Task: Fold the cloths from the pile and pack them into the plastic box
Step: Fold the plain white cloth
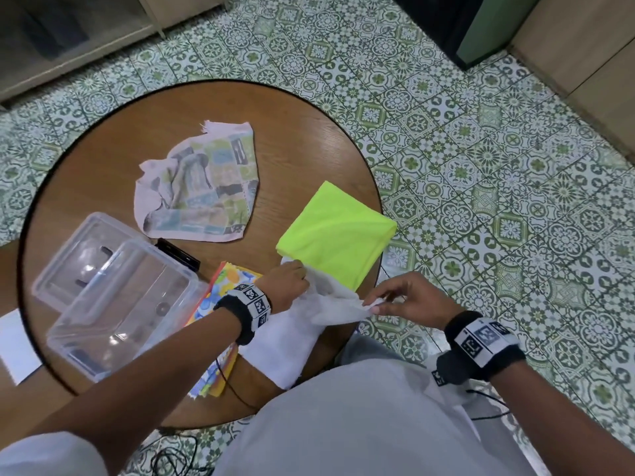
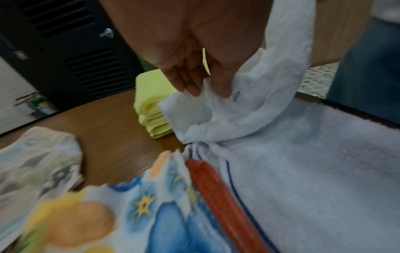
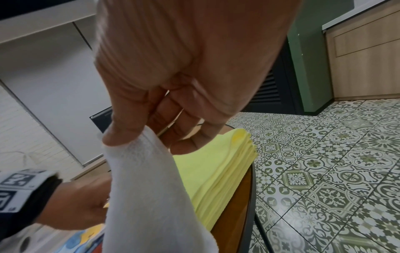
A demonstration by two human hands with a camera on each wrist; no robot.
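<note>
A white towel lies across the near edge of the round wooden table. My left hand pinches one of its far corners beside the folded neon-yellow cloth. My right hand pinches the other far corner, lifted off the table. In the left wrist view the towel drapes from the left hand. In the right wrist view thumb and fingers of the right hand hold the towel. The clear plastic box stands open at the left.
A colourful printed cloth lies partly under the towel, beside the box. A crumpled pastel patchwork cloth lies at the table's far side. The box lid sits behind the box, a small black object near it. Patterned tile floor surrounds the table.
</note>
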